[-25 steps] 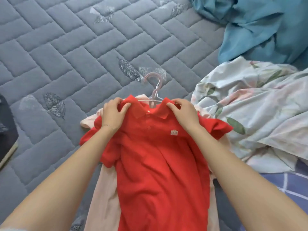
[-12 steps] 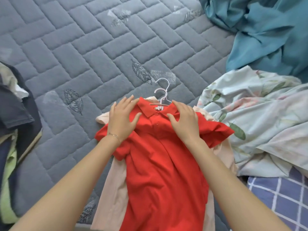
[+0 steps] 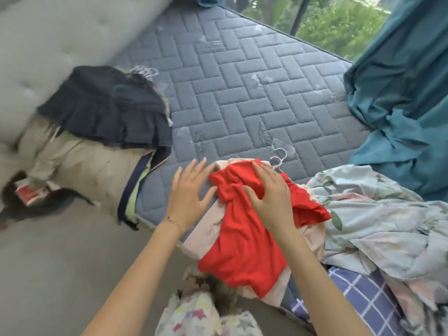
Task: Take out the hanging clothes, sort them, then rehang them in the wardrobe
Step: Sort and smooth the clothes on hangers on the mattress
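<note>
grey mattress [image 3: 242, 93] — right hand [image 3: 271, 201] pressing flat on red shirt [image 3: 242, 246]

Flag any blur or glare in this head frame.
Head view: motion blur smears the navy skirt and the grey padded surface at left; the red shirt, left hand and right hand are fairly sharp; the window is bright, with no glare on the mattress.

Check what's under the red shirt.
A pale pink garment lies under the red shirt, edges showing on both sides. A hanger hook sticks out at the top. The rest of the hanger and the garment's middle are covered.
</note>
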A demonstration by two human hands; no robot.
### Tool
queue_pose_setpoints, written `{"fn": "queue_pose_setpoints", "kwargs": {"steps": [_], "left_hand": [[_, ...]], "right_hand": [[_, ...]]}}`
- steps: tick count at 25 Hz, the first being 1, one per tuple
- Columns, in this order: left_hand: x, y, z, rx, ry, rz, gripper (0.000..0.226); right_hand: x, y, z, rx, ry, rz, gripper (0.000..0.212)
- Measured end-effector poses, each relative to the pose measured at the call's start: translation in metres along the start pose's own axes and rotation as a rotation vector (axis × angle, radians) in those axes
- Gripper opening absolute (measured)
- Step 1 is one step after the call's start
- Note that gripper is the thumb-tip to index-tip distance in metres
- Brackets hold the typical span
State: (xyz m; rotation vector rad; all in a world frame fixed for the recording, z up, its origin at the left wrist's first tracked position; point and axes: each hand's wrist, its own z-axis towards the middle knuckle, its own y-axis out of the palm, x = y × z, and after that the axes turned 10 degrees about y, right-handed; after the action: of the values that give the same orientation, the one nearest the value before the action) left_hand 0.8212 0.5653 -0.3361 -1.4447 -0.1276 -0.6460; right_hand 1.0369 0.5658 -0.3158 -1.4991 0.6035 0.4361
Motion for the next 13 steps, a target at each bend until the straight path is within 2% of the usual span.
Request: {"fn": "queue_pose_setpoints", "kwargs": {"steps": [7, 13], "left_hand": [[-0.024, -0.111, -0.119, 0.181, -0.253, 0.011, 0.059], [-0.107, -0.184, -0.207, 0.287, -0.408, -0.049, 0.059]], "right_hand": [[-0.131, 0.021, -0.078, -0.141, -0.202, 0.052, 0.058], [-0.227, 0.081, -0.111, -0.186, -0.302, -0.001, 0.052]]}}
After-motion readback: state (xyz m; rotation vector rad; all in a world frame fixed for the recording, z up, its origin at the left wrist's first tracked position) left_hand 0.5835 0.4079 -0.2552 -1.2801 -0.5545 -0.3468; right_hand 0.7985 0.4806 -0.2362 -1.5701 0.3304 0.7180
